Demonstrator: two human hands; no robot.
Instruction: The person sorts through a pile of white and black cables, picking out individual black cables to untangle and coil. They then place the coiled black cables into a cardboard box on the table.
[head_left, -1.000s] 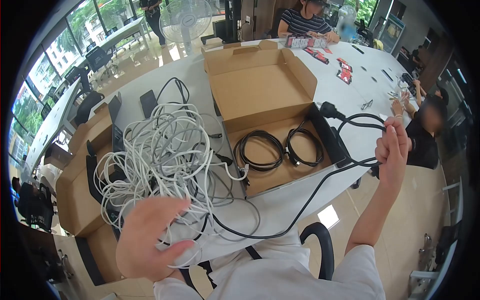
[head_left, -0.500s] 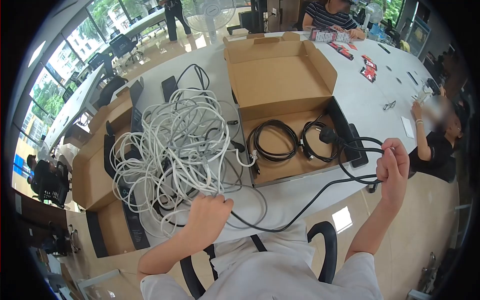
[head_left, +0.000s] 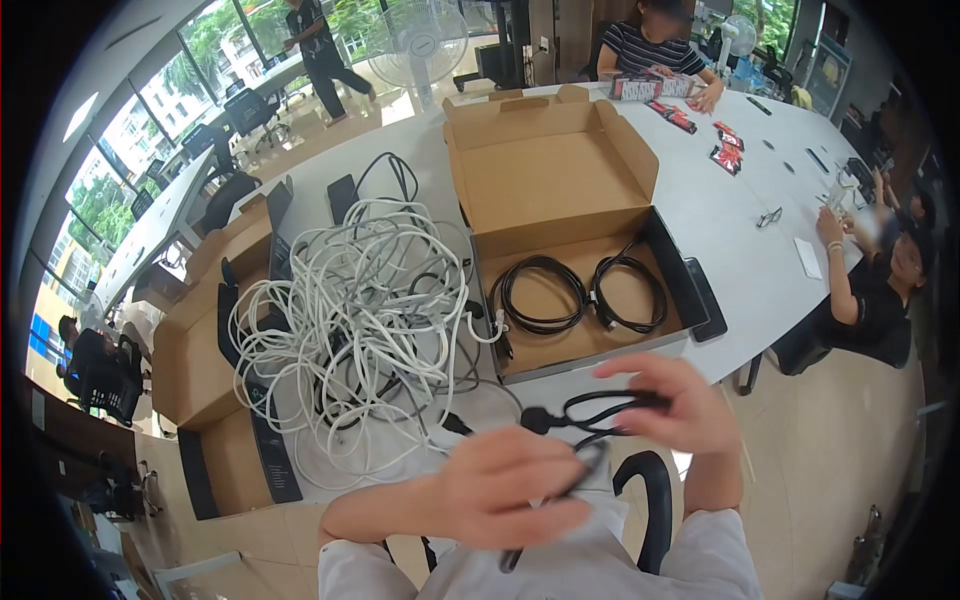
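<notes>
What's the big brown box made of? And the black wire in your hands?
The box looks like brown cardboard: matte, with creased fold-up flaps. The black wire seems coated in smooth rubbery plastic, since it bends in loops, though it is blurred.

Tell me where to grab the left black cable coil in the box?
Come from above: the walls and raised lid of the cardboard box block the sides. The left cable coil lies flat as an open ring, so probably reach through its middle and pinch the near side, all loops together.
</notes>
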